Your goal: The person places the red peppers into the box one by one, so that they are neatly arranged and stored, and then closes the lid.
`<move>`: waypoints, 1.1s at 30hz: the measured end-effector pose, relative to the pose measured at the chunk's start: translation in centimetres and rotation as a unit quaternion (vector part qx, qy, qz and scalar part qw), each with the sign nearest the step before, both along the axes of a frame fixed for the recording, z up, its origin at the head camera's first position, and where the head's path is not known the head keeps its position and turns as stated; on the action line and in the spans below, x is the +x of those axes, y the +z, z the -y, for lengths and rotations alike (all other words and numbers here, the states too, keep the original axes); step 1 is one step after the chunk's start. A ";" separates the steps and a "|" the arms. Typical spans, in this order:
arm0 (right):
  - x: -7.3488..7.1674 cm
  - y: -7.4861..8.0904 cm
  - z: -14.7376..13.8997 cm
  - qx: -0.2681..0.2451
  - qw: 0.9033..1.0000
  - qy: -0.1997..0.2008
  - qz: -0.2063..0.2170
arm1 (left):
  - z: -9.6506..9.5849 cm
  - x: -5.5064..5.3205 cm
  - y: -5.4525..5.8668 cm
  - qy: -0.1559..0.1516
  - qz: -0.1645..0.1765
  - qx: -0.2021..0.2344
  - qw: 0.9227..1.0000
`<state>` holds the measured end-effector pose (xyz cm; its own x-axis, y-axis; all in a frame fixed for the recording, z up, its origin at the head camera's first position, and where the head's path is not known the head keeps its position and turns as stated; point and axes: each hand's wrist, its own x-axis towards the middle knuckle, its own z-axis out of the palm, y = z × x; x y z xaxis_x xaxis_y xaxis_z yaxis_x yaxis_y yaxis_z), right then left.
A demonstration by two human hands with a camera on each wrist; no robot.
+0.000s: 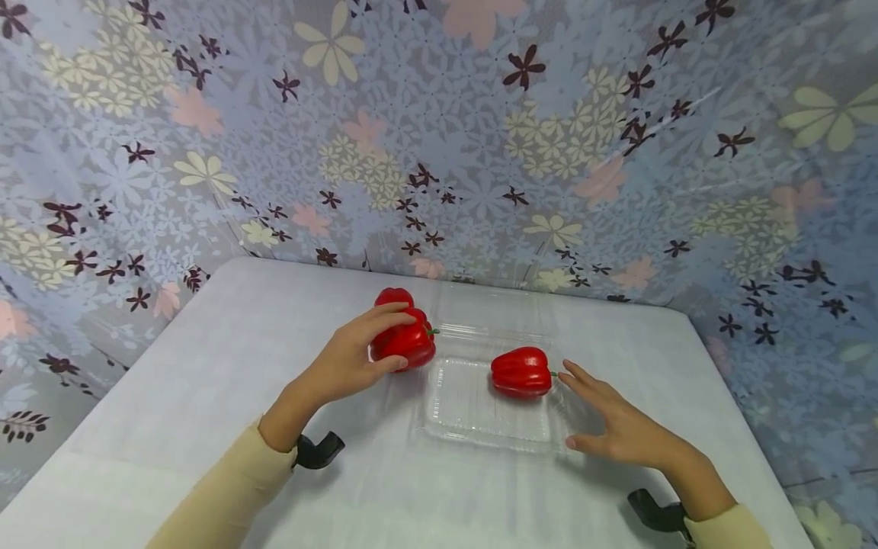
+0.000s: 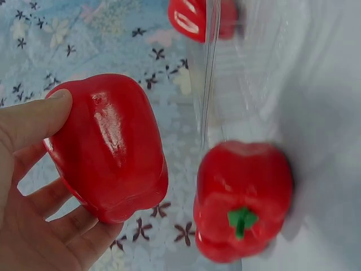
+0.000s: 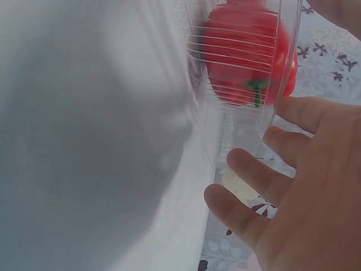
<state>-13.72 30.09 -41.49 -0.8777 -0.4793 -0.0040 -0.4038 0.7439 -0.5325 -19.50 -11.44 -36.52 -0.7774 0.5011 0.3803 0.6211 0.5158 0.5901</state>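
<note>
My left hand [image 1: 343,362] grips a red bell pepper [image 1: 415,343] with a green stem, thumb on one side and fingers round the other. It is held up at the left edge of a clear plastic container [image 1: 456,400]. Just behind it, a second red bell pepper [image 1: 394,296] is partly hidden; the left wrist view shows that pepper [image 2: 242,197] standing on the table. A third bell pepper [image 1: 520,372] lies on its side inside the container, stem to the right. My right hand [image 1: 613,423] is spread beside the container's right wall, fingertips right at its rim, holding nothing.
The container's clear lid [image 1: 490,301] stands raised at its back. A white cloth covers the table [image 1: 226,343]. Flower-patterned fabric [image 1: 439,152] rises behind the table's far edge. Black wrist mounts [image 1: 318,451] are strapped under both wrists.
</note>
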 end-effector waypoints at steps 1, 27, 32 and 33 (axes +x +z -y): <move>0.0 0.0 0.0 -0.001 1.000 0.001 -0.002 | -0.3 0.0 0.0 -0.003 0.000 -0.004 1.000; 0.0 0.0 0.1 -0.010 1.000 0.001 -0.007 | -6.1 -0.3 -1.8 -0.048 0.030 -0.087 0.995; 0.0 -0.1 0.1 -0.012 1.000 0.003 -0.007 | -6.4 -0.5 -2.1 -0.055 0.026 -0.105 0.993; 0.0 -0.1 0.1 -0.011 1.000 0.004 -0.009 | -6.4 -0.5 -2.1 -0.055 0.026 -0.108 0.992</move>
